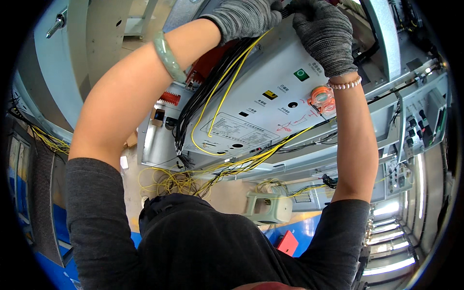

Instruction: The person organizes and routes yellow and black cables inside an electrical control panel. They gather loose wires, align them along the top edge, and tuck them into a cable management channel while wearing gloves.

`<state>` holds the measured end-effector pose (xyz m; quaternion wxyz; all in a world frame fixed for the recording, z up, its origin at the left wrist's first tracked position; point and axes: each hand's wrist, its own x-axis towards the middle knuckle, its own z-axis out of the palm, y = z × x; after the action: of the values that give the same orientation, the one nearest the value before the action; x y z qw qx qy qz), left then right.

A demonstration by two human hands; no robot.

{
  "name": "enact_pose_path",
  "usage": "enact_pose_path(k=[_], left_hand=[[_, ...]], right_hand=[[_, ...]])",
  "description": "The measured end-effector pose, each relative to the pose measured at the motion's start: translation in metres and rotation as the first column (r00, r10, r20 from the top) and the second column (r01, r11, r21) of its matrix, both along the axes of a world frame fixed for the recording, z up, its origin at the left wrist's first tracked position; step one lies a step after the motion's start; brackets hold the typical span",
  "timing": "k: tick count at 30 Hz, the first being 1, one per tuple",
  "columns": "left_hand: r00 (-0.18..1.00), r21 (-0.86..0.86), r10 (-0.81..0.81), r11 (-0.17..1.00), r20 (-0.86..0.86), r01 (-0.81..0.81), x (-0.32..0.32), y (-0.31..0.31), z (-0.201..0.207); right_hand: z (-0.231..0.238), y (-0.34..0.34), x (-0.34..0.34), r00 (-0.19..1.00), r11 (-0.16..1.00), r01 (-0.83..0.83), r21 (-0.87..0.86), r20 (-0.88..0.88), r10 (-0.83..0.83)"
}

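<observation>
Both my hands wear grey knitted gloves and meet at the upper edge of the view. My left hand [244,20] closes around dark strands above a bundle of black wires [195,104]. Beside it, my right hand [326,38] pinches the same dark strands, its fingertips partly cut off by the frame. The black bundle hangs along the left side of a grey equipment panel [270,113], its loose ends fanned out at the bottom. Yellow wires [224,89] loop down over the panel's face. Below my right hand, an orange-rimmed clear cover [322,99] sits on the panel.
A tangle of yellow wires [169,181] lies below the panel, near a pale green plastic stool [268,208]. Metal cabinet frames [67,63] stand at the left, one with a protruding bolt [55,26]. A red flat object [288,242] rests on the blue floor.
</observation>
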<state>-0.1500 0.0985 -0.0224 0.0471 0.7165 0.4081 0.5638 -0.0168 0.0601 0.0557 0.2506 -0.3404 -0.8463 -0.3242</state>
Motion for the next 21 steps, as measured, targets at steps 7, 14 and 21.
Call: enact_pose_path(k=[7, 14, 21], left_hand=[[0.996, 0.014, -0.08, 0.997, -0.039, 0.081, -0.004, 0.011, 0.0], [0.971, -0.009, 0.09, 0.996, -0.221, -0.094, 0.002, 0.001, 0.018], [0.941, -0.172, -0.171, 0.977, -0.293, 0.124, -0.011, 0.019, 0.028]], right_hand=[[0.0, 0.005, 0.004, 0.999, 0.999, -0.013, 0.034, 0.051, 0.011], [0.001, 0.007, 0.004, 1.0, 0.999, -0.013, 0.049, -0.008, 0.013], [-0.002, 0.012, 0.006, 0.997, 0.98, 0.074, 0.184, -0.02, -0.072]])
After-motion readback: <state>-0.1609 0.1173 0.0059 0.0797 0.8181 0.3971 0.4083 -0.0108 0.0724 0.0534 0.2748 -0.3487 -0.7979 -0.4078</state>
